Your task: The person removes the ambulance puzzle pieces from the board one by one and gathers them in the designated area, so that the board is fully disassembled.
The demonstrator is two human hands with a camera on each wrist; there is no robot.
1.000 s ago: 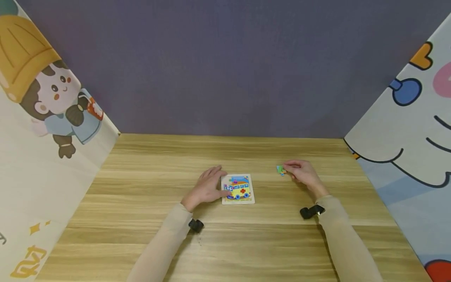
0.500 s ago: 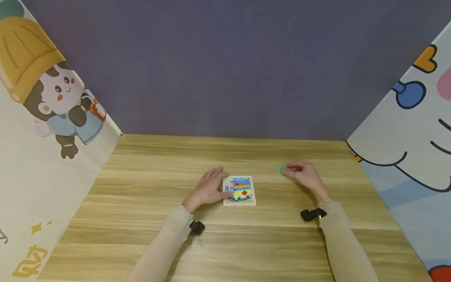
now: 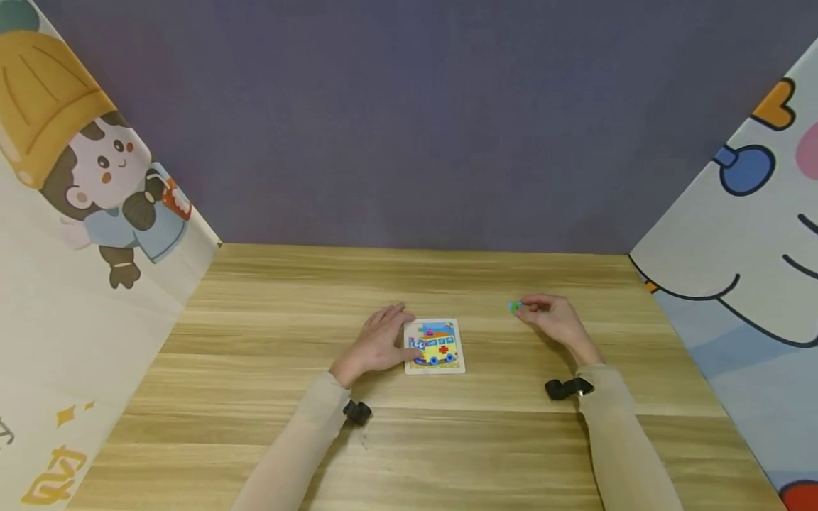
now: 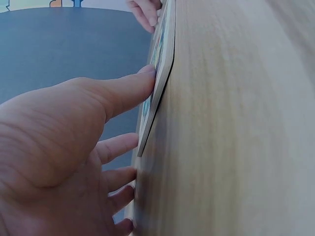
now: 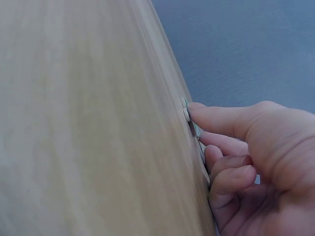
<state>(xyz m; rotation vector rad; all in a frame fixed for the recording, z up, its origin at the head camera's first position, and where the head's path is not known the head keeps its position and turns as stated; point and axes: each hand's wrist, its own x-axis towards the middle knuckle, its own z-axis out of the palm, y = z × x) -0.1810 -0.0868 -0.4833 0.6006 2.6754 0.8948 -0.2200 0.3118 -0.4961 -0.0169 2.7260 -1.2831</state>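
Note:
A small square jigsaw puzzle board (image 3: pixel 441 348) with a pale border and a yellow ambulance picture lies flat on the table. My left hand (image 3: pixel 377 342) rests at its left side, fingers extended. In the left wrist view the thumb (image 4: pixel 130 91) lies on the board's face, and the index finger touches near its edge. Off to the right, my right hand (image 3: pixel 554 321) pinches a small green and blue puzzle piece (image 3: pixel 514 306) between thumb and fingers. The right wrist view has this piece (image 5: pixel 185 113) close to the tabletop, partly hidden by the fingertips.
The wood-grain table (image 3: pixel 409 440) meets a dark grey panel (image 3: pixel 409 128) at the back. Cartoon-printed side panels stand at left (image 3: pixel 147 284) and right (image 3: pixel 690 270). A small black wrist camera (image 3: pixel 358 411) is on the left wrist, another (image 3: pixel 565 388) on the right.
The puzzle piece has turned in my right fingers, and less of it shows. The right hand has shifted only slightly; the left hand stays on the board. The head view tilts a little.

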